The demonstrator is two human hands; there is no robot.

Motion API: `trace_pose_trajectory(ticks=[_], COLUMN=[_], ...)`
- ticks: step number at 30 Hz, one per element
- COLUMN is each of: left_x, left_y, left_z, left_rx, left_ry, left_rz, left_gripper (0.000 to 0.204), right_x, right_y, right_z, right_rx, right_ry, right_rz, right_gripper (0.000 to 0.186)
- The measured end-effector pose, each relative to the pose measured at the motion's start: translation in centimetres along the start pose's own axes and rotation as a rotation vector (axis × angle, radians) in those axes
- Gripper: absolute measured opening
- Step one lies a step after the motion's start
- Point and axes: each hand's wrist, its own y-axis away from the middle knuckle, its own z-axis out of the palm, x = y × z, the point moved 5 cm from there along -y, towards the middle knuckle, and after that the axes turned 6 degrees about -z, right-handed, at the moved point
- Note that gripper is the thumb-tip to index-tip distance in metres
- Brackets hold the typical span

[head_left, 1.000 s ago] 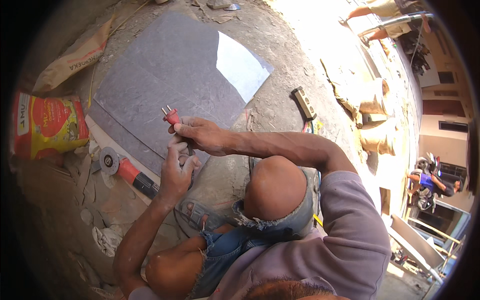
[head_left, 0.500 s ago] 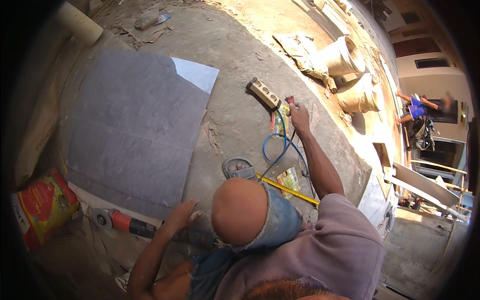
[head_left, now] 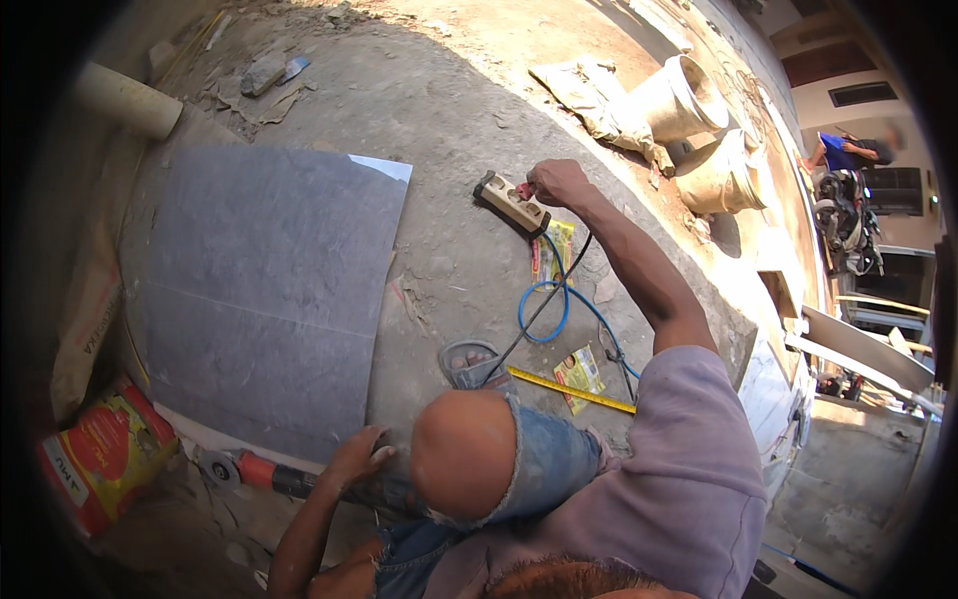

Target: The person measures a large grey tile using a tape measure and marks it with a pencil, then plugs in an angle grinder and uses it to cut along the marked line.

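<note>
In my right hand (head_left: 561,184), closed, is a red power plug (head_left: 524,191), held against the sockets of a beige power strip (head_left: 511,207). Whether its pins are fully in I cannot tell. A dark cord runs from the plug back past my foot, crossing the strip's looped blue cable (head_left: 567,317). By the near right corner of a large grey tile (head_left: 264,290), my left hand (head_left: 359,457) is open, fingers stretched and holding nothing. Close to its wrist lies a red and black angle grinder (head_left: 261,471), its disc to the left.
A yellow tape measure (head_left: 569,389) lies stretched beside my sandalled foot (head_left: 469,361). Yellow packets (head_left: 579,379) rest on the concrete. Buckets (head_left: 718,175) and a crumpled sack (head_left: 604,105) stand at the far right. A red and yellow bag (head_left: 108,449) sits at the left, below a pipe (head_left: 130,100).
My right hand has moved left and away from me, bringing the plug from beside the power strip onto its sockets. My left hand stays near the tile's corner.
</note>
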Motion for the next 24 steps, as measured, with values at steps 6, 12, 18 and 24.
trace_pose_trajectory(ticks=[6,12,18,24], left_x=[0.7,0.6,0.5,0.0], left_y=[-0.3,-0.8,-1.1,-1.7], left_z=[-1.0,-0.9,-1.0,-1.1], left_rx=[0.0,0.0,-0.001,0.008], left_ry=[0.021,0.007,0.023,0.049], left_rz=[-0.032,-0.03,-0.015,0.019], left_gripper=[0.047,0.048,0.049,0.05], right_x=[-1.2,-1.6,-2.6,-2.6], right_y=[-1.6,-2.7,-2.1,-2.4], right_z=[0.6,0.8,0.7,1.0], right_rx=[-0.049,-0.045,-0.049,-0.051], right_ry=[0.082,0.14,0.117,0.109], right_rz=[-0.084,-0.083,-0.097,-0.095], right_gripper=[0.02,0.028,0.026,0.024])
